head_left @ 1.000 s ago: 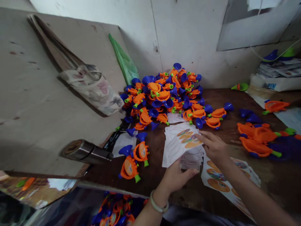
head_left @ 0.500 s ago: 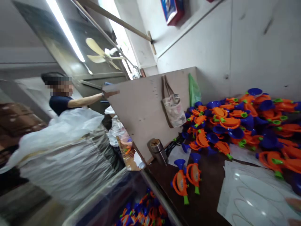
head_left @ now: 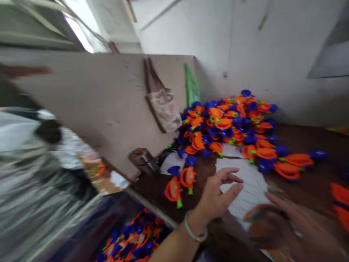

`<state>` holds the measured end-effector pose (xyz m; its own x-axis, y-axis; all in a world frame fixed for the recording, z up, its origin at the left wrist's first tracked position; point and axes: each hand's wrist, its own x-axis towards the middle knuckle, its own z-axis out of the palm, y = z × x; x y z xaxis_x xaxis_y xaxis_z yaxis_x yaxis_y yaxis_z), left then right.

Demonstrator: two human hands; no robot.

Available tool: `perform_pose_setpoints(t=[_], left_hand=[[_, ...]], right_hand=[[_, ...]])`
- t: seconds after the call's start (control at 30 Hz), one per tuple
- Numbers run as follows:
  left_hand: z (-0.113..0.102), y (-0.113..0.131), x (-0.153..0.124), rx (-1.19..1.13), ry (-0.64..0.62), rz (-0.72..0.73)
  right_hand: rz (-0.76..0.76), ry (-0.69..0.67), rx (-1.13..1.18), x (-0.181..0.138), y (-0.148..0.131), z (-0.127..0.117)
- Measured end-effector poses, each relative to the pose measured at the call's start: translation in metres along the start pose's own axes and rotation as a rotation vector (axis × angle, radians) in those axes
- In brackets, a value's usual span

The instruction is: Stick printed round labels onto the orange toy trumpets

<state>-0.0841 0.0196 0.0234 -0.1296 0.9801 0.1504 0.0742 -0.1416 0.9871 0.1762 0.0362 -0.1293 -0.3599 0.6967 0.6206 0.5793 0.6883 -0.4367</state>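
Note:
My left hand point(head_left: 218, 194), with a pale bangle at the wrist, hangs over the white sheets point(head_left: 247, 185) on the dark table. Its fingers are bent and apart, with nothing between them. Facing it, my right hand point(head_left: 297, 223) is smeared by motion. A blurred round, orange-brown thing point(head_left: 259, 222) shows by its fingers; I cannot make out whether the hand holds it. Two orange toy horns point(head_left: 173, 189) with blue bells and green mouthpieces lie left of my left hand. Beyond the sheets rises a pile of similar horns point(head_left: 223, 122).
A steel flask point(head_left: 144, 160) stands at the foot of an upright board point(head_left: 103, 105), where a cloth bag point(head_left: 165, 109) and a green plastic bag point(head_left: 192, 87) hang. A bin point(head_left: 79, 222) below the table's left edge holds more horns. A large covered sack point(head_left: 35, 182) stands farther left.
The view has swung right and down, so the co-worker's head has left it. Both my hands have come in over the sheets; only blurred fingertips showed at the right edge before.

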Motion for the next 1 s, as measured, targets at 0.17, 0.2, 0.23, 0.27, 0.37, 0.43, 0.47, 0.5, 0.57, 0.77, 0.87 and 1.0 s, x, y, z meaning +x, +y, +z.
perform_pose_setpoints(t=[0.17, 0.2, 0.23, 0.27, 0.37, 0.43, 0.47, 0.5, 0.57, 0.77, 0.87, 1.0], left_hand=[[-0.006, 0.026, 0.014, 0.292, -0.049, 0.153], [-0.007, 0.028, 0.017, 0.308, -0.076, 0.162], [-0.008, 0.030, 0.019, 0.316, -0.116, 0.162], [-0.007, 0.032, 0.021, 0.320, -0.165, 0.158], [0.000, 0.039, 0.023, 0.301, -0.265, 0.138], [0.009, 0.042, 0.022, 0.263, -0.290, 0.120], [0.013, 0.043, 0.021, 0.241, -0.293, 0.109], [0.017, 0.044, 0.021, 0.217, -0.292, 0.099], [0.024, 0.043, 0.020, 0.181, -0.276, 0.090], [0.031, 0.040, 0.016, 0.091, -0.239, -0.045], [0.034, 0.041, 0.015, 0.043, -0.212, -0.105], [0.038, 0.043, 0.016, 0.007, -0.199, -0.132]], right_hand=[[0.072, 0.057, 0.028, 0.097, -0.077, -0.053], [0.066, 0.100, 0.028, 0.108, -0.085, -0.057], [0.055, 0.111, 0.018, 0.114, -0.091, -0.061], [0.043, 0.117, 0.009, 0.116, -0.095, -0.064], [-0.012, 0.084, 0.012, 0.111, -0.098, -0.068], [-0.034, 0.074, 0.021, 0.108, -0.097, -0.067], [-0.042, 0.074, 0.021, 0.107, -0.096, -0.066], [-0.045, 0.076, 0.015, 0.107, -0.095, -0.065], [-0.049, 0.091, 0.006, 0.108, -0.094, -0.063], [-0.072, 0.155, -0.012, 0.104, -0.095, -0.059], [-0.144, 0.218, -0.073, 0.100, -0.094, -0.058], [-0.242, 0.268, -0.094, 0.096, -0.087, -0.058]])
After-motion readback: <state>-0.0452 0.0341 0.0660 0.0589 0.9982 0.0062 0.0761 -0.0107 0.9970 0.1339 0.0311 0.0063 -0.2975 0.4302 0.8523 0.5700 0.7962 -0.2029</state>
